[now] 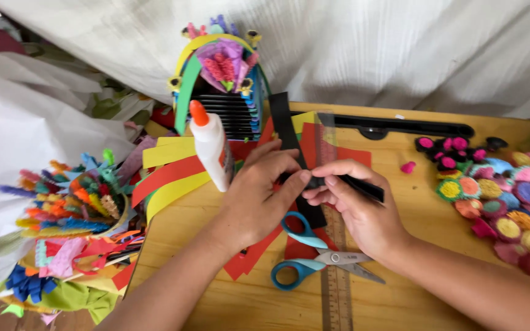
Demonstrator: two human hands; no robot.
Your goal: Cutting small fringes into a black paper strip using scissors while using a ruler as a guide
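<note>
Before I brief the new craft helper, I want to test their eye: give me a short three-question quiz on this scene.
1. True or false: the scissors lie closed on the table, with no hand on them.
2. Which stands upright just beyond the left hand? A) glue bottle B) paint jar C) cup
3. What do both the left hand and the right hand pinch?

Key: 1 true; 2 A; 3 a black paper strip, lying along the clear ruler.

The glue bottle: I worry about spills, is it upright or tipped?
Upright. The glue bottle stands on the wooden table, orange cap on top.
</note>
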